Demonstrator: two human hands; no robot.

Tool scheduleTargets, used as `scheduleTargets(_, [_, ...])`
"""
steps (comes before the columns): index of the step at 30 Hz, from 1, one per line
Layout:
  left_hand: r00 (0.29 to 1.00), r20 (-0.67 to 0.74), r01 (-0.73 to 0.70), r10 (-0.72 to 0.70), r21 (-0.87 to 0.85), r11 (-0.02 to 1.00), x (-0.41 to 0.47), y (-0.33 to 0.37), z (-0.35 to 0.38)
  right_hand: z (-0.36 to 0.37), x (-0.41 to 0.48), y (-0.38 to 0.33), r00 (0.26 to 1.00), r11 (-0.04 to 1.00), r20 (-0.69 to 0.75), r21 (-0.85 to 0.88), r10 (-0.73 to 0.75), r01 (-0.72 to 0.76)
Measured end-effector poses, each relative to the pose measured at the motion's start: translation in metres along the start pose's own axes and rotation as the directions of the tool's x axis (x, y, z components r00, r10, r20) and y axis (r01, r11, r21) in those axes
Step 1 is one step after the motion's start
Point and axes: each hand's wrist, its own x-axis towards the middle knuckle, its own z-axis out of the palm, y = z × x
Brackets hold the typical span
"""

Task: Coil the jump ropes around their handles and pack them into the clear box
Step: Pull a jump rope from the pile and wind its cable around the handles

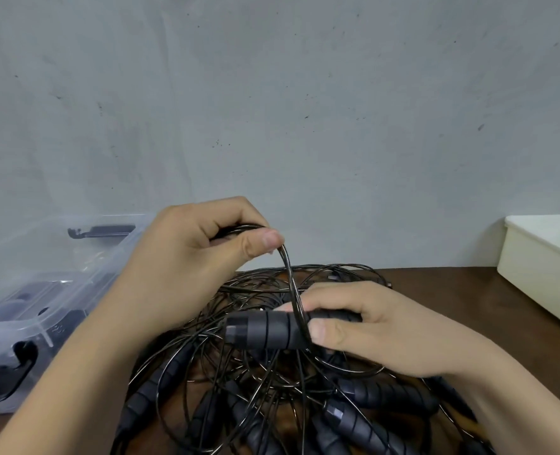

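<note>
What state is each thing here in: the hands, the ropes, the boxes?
left hand: pinches cord
right hand: grips handle
cord: stretched from left hand to handle
rope pile: tangled, on table
clear box: holds dark items
white tub: open-topped, contents hidden

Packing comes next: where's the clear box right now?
Head view, far left: the clear box sits against the wall, just behind the left hand and left of the tangled rope pile.

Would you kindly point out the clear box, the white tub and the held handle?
clear box point(26, 257): head view, its clear side.
white tub point(534, 274): head view, its near wall.
handle point(265, 330): head view, its ribbed grip.
</note>
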Motion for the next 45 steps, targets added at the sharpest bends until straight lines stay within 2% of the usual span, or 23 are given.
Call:
scheduleTargets(4, [0.999, 0.02, 0.05, -0.049, -0.045, 0.998, 0.006, -0.017, 0.002, -0.002, -0.01, -0.024, 0.997, 0.998, 0.062, 0.046, -0.05, 0.047])
scheduleTargets(8, [0.98, 0.191, 0.097, -0.056, -0.215, 0.972, 0.009, -0.027, 0.021, -0.008, -0.023, -0.049, 0.993, 0.995, 0.063, -0.01, -0.096, 0.097])
scheduleTargets(12, [0.959, 0.254, 0.192, -0.125, -0.257, 0.947, 0.006, -0.039, 0.041, -0.022, -0.04, -0.054, 0.987, 0.991, -0.125, 0.082, -0.096, 0.107])
scheduleTargets(16, [0.949, 0.226, 0.209, -0.219, 0.065, 0.976, 0.001, -0.032, 0.059, -0.04, -0.052, -0.048, 0.963, 0.981, -0.255, 0.146, -0.088, 0.128])
scheduleTargets(19, [0.965, 0.232, 0.12, -0.127, 0.042, 0.992, -0.002, -0.009, 0.072, -0.044, -0.052, -0.043, 0.948, 0.968, -0.299, 0.183, -0.113, 0.173])
scheduleTargets(21, [0.97, 0.226, 0.066, -0.086, 0.093, 0.993, -0.004, -0.008, 0.076, -0.042, -0.049, -0.041, 0.931, 0.959, -0.348, 0.209, -0.109, 0.19])
scheduleTargets(25, [0.965, 0.247, 0.031, -0.084, 0.211, 0.977, -0.008, -0.01, 0.076, -0.039, -0.037, -0.034, 0.845, 0.996, -0.528, -0.017, -0.081, 0.085])
scheduleTargets(29, [0.954, 0.296, -0.069, -0.05, 0.377, 0.924, -0.011, -0.006, 0.073, -0.035, -0.022, -0.015, 0.788, 0.993, -0.611, -0.122, -0.078, 0.003])
scheduleTargets(32, [0.953, 0.302, -0.12, 0.006, 0.362, 0.924, -0.011, 0.002, 0.065, -0.035, -0.014, 0.001, 0.812, 0.964, -0.574, -0.257, -0.103, -0.06])
scheduleTargets(34, [0.96, 0.279, -0.124, 0.038, 0.298, 0.947, -0.009, 0.007, 0.053, -0.036, -0.011, 0.008, 0.867, 0.952, -0.492, -0.296, -0.08, -0.08])
scheduleTargets(37, [0.985, 0.165, -0.071, 0.043, 0.165, 0.984, -0.006, 0.01, 0.031, -0.034, -0.011, 0.007, 0.957, 0.97, -0.289, -0.236, -0.008, -0.063])
scheduleTargets(39, [0.994, 0.106, -0.031, 0.025, 0.055, 0.998, -0.005, 0.01, 0.02, -0.032, -0.012, 0.0, 0.988, 0.979, -0.151, -0.197, 0.03, -0.06])
scheduleTargets(42, [0.995, 0.098, -0.007, 0.006, 0.015, 1.0, -0.002, 0.003, 0.012, -0.029, -0.017, -0.014, 0.998, 0.982, 0.022, -0.182, 0.058, -0.053])
scheduleTargets(45, [0.988, 0.153, 0.045, -0.038, -0.039, 0.998, 0.001, -0.007, 0.007, -0.031, -0.023, -0.024, 0.994, 0.989, 0.085, -0.137, 0.062, -0.05])
